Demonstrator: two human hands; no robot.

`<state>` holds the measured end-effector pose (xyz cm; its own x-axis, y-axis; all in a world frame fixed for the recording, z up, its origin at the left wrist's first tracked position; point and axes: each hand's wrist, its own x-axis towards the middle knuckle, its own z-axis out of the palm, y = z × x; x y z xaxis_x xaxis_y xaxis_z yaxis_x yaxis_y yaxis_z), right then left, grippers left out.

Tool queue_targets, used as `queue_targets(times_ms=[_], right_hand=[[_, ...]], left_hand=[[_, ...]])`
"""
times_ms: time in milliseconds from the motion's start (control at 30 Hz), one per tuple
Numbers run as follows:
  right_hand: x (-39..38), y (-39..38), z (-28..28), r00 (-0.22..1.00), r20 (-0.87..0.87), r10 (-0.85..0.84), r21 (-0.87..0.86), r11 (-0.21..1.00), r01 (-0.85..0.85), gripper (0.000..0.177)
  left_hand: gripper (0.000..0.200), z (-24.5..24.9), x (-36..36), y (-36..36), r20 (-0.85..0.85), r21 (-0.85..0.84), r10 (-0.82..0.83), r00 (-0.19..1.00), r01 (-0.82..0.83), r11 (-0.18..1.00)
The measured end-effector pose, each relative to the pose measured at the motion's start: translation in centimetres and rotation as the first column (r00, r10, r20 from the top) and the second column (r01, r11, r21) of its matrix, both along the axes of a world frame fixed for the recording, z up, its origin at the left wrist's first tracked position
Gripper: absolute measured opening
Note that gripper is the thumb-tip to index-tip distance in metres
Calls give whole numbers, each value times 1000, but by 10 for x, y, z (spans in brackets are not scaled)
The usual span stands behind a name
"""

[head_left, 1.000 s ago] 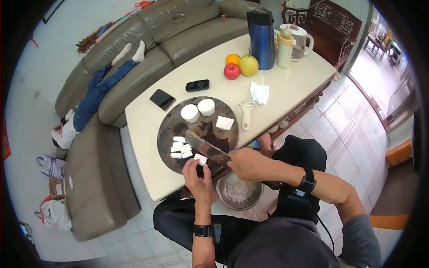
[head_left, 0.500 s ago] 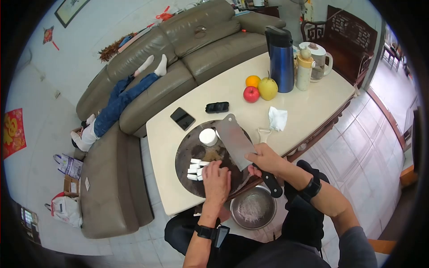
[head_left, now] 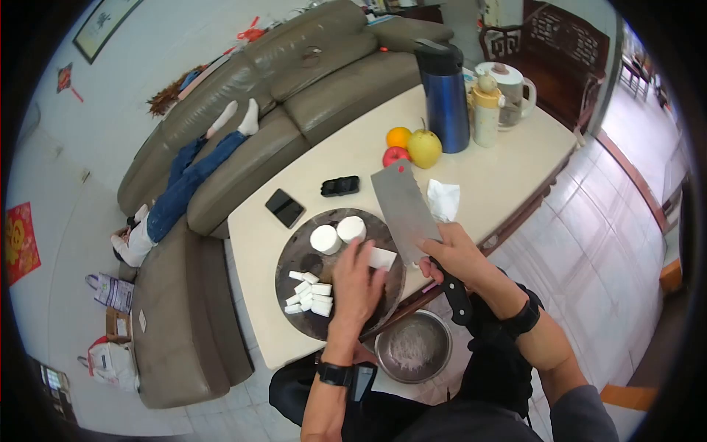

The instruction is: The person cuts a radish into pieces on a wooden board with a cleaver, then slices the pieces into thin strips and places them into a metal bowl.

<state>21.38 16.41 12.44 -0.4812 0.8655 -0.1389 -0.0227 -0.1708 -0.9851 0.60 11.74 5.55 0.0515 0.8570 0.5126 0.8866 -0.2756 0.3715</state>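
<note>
A cluster of small cut white blocks [head_left: 321, 289] lies on the near left part of a dark round board [head_left: 291, 258]; two thick white rounds [head_left: 325, 239] sit at its far side and a flat white slab [head_left: 382, 258] at its right. The left hand [head_left: 355, 283], blurred and with fingers spread, is between the blocks and the slab, holding nothing visible; whether it touches the slab, I cannot tell. The right hand [head_left: 453, 254] grips a cleaver [head_left: 405, 206] where blade meets handle, the blade pointing far and left. Beyond the board on the pale table [head_left: 254, 295] are a phone [head_left: 284, 208] and a black case [head_left: 339, 186]; farther right, a tissue [head_left: 443, 200], an apple, orange and pear [head_left: 425, 149], and a blue flask [head_left: 447, 103]. On the near side, below the table edge, a metal bowl [head_left: 436, 328] holds pale shreds [head_left: 412, 352]. Someone in jeans [head_left: 191, 177] lies on the far left sofa [head_left: 243, 96].
</note>
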Motion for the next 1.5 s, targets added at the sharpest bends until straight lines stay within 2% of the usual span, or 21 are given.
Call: queue_targets(times_ms=[33,100,167,233,367,433,500,567,600,667,733,833,933,1000,1033,1100,1133,1233,1300,1333,1500], right_hand=[[-1,0,-1,1000,-2,5,17,1000,-5,20],[-2,-5,-2,1000,-3,23,9,1000,-23,19],[-3,-9,-6,1000,-4,21,-5,1000,-21,18],[-4,-13,-7,997,-22,71,17,997,-71,17],[-6,-17,-2,994,-7,112,-30,993,-112,17],[-8,-19,-4,993,9,122,-25,992,-122,17],[-9,-20,-8,987,63,145,9,989,-146,17],[-9,-22,-13,979,119,168,52,983,-175,17],[-10,-23,-15,966,177,188,93,974,-207,17],[-12,-26,-18,963,166,213,83,970,-229,17],[-12,-29,-20,960,161,230,73,967,-244,17],[-15,-36,-17,954,205,218,89,967,-240,18],[-14,-42,-20,908,355,223,123,951,-282,17],[-8,-49,-42,856,517,-3,512,802,-307,17],[0,-55,-39,841,540,-27,488,824,-287,17],[5,-64,-25,798,596,-89,632,665,-397,18],[9,-68,-24,779,617,-111,607,698,-381,18],[16,-72,-19,719,695,-34,522,711,-471,15],[18,-72,-13,680,734,-1,528,631,-569,12],[19,-73,-10,688,725,-19,561,597,-574,11],[12,-75,-4,661,751,13,501,641,-581,11]], left_hand=[[44,3,8,6,18,-20,-47,999,47,999],[48,2,13,16,-76,-217,-71,995,53,975],[45,-15,5,20,-133,-227,-149,980,116,967],[41,-9,2,18,-94,-320,-156,983,119,940],[32,-17,-1,0,152,-218,-58,987,91,972],[32,-14,-1,-14,220,-265,-4,975,64,962],[33,-13,-3,-25,322,-162,-20,947,76,984],[33,-8,-5,-33,312,-155,2,950,49,987],[32,-6,-8,-36,234,-87,-12,972,33,996],[30,-5,-11,-42,155,-20,-17,988,20,1000],[25,-10,-10,-50,-18,130,-2,1000,5,992],[25,-24,3,-65,-35,166,7,999,-1,986],[30,-31,6,-78,-37,187,-21,999,27,982],[35,-31,6,-88,-36,158,-64,997,69,985],[37,-35,3,-89,-46,135,-50,998,56,989],[37,-31,1,-88,8,103,-1,1000,0,995],[34,-33,2,-86,105,145,4,994,-19,989],[27,-34,2,-85,265,47,99,959,-116,992],[24,-27,3,-86,353,-51,122,927,-111,992],[23,-29,1,-84,330,-14,121,936,-123,992],[20,-24,-1,-76,250,48,44,967,-58,997]])
